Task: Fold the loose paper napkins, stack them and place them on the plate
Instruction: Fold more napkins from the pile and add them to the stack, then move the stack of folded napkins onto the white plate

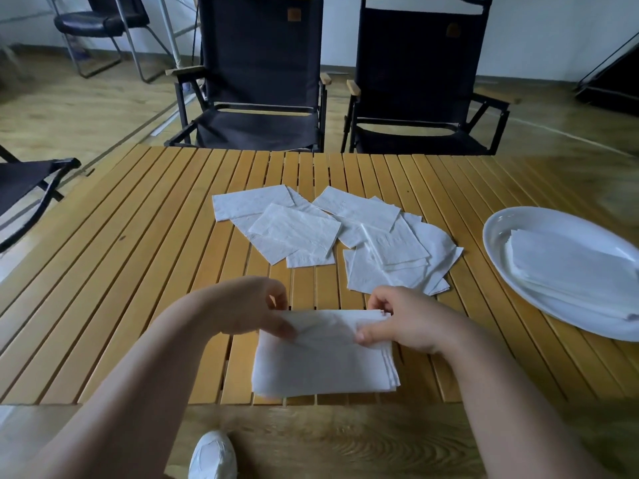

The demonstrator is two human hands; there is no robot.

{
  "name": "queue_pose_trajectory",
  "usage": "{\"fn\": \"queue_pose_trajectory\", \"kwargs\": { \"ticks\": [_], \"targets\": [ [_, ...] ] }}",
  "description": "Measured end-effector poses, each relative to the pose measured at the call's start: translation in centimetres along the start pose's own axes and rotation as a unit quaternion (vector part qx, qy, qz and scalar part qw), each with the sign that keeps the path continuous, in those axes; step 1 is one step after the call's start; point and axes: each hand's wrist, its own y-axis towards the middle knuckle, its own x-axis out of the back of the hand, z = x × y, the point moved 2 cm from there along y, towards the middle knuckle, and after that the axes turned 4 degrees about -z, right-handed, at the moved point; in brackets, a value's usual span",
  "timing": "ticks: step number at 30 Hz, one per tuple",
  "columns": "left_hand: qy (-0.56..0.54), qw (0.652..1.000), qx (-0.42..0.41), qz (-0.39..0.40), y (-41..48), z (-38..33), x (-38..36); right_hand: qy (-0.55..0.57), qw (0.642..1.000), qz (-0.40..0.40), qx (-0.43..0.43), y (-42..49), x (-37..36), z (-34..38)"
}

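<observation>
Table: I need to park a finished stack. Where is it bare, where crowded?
Bare: the table left of the loose napkins and left hand; also the far strip before the chairs. Crowded: the centre, the near edge, where the right hand too grips the napkin stack, and the plate at right.

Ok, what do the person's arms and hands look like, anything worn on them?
The left hand and right hand are bare: no gloves, and no rings that I can see. The left forearm and right forearm are uncovered to the frame edge, with no sleeve, watch or bracelet in view.
</observation>
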Motion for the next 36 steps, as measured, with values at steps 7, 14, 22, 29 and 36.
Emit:
{"fn": "queue_pose_trajectory", "kwargs": {
  "ticks": [7, 14, 22, 29, 36],
  "targets": [
    [-0.161, 0.987, 0.021, -0.016, -1.6, -1.0, -0.7, 0.085, 0.995, -0.029, -0.038, -1.3, 0.0, 0.4],
    [-0.355, 0.935, -0.004, 0.026, -2.3, -3.0, -1.3, 0.128, 0.990, -0.035, -0.054, -3.6, 2.0, -1.2],
    [-0.460, 0.886, -0.051, 0.006, -0.1, -8.5, -3.8, 0.220, 0.965, -0.109, -0.089, -5.8, 3.8, -6.6],
    [-0.460, 0.884, -0.086, 0.011, 2.8, -14.5, -5.4, 0.256, 0.926, -0.260, -0.094, -7.7, 6.6, -11.3],
    [-0.372, 0.909, -0.150, -0.114, 8.6, -27.3, -5.6, 0.164, 0.879, -0.433, -0.116, -8.1, 14.8, -16.2]
  ]
}}
